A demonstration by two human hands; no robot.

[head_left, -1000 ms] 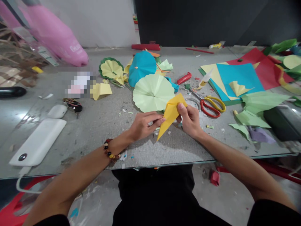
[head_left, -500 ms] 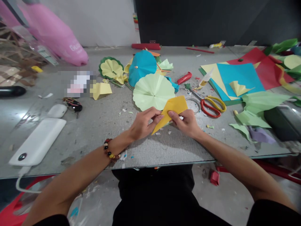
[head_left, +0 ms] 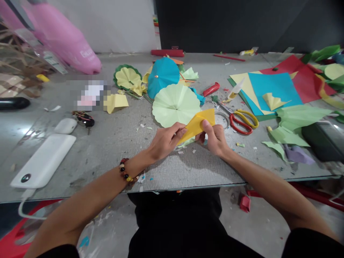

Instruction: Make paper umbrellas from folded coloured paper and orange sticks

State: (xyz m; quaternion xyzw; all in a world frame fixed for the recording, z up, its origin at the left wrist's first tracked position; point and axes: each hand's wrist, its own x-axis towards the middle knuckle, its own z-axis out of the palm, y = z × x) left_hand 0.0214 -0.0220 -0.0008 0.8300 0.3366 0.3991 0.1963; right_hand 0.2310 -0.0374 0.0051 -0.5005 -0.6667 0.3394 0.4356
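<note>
A folded piece of yellow-orange paper [head_left: 197, 123] is held slanting between both hands above the grey table. My left hand [head_left: 168, 140] pinches its lower left end between thumb and fingers. At the other end my right hand [head_left: 213, 139] grips it, thumb flat on top and fingers curled underneath. Just behind the paper lies a pale green scalloped paper disc [head_left: 174, 104], partly covered by it. A blue paper cone [head_left: 163, 77] leans beyond that disc. To the right of my right hand rest scissors [head_left: 240, 122] with red and yellow handles.
Coloured paper sheets [head_left: 275, 87] and green scraps [head_left: 298, 118] spread over the right side, with a glue bottle [head_left: 235, 91] beside them. A white power bank [head_left: 44, 161] with a cable lies at left, near keys [head_left: 86, 120]. The table's front edge [head_left: 172, 190] runs close to my body.
My right thumb has shifted up and right along the yellow-orange paper, and its fingers now curl below it. The paper looks narrower and flatter. My left hand keeps its pinch, nearly still.
</note>
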